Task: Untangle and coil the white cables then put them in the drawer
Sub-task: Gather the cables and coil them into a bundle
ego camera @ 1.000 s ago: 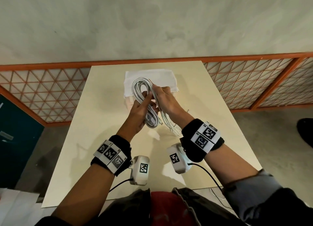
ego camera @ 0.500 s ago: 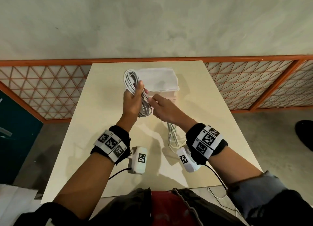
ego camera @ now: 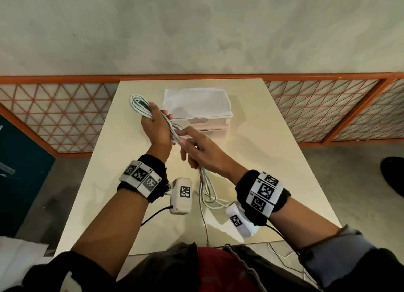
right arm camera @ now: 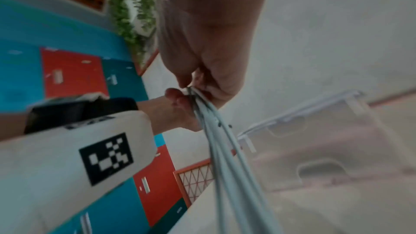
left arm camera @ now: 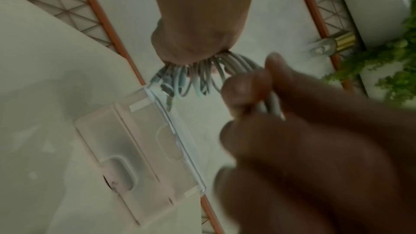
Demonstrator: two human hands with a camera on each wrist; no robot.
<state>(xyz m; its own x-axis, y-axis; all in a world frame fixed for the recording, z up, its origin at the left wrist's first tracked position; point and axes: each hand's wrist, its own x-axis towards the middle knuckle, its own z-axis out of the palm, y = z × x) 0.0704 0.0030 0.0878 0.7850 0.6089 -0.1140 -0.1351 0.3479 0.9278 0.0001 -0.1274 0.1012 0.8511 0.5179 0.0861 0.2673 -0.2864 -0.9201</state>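
Note:
My left hand (ego camera: 154, 125) grips a coil of white cables (ego camera: 140, 103) above the table, left of the drawer unit (ego camera: 209, 123). In the left wrist view the coil's loops (left arm camera: 202, 76) fan out below the palm. My right hand (ego camera: 190, 147) pinches the loose strands just below the coil, and in the right wrist view these strands (right arm camera: 225, 149) run from its fingers toward the camera. The rest of the cable (ego camera: 206, 191) hangs to the table and trails off its near edge. The translucent drawer unit (left arm camera: 139, 149) is closed.
A white cloth (ego camera: 194, 101) lies on top of the drawer unit. The cream table (ego camera: 273, 160) stands against an orange lattice railing (ego camera: 54, 114). A teal cabinet (ego camera: 19, 171) stands to the left, and a dark shoe (ego camera: 393, 173) is on the floor at right.
My left hand has carried the coil leftward, away from above the drawer unit. My right hand has parted from it and holds the strands lower and to the right.

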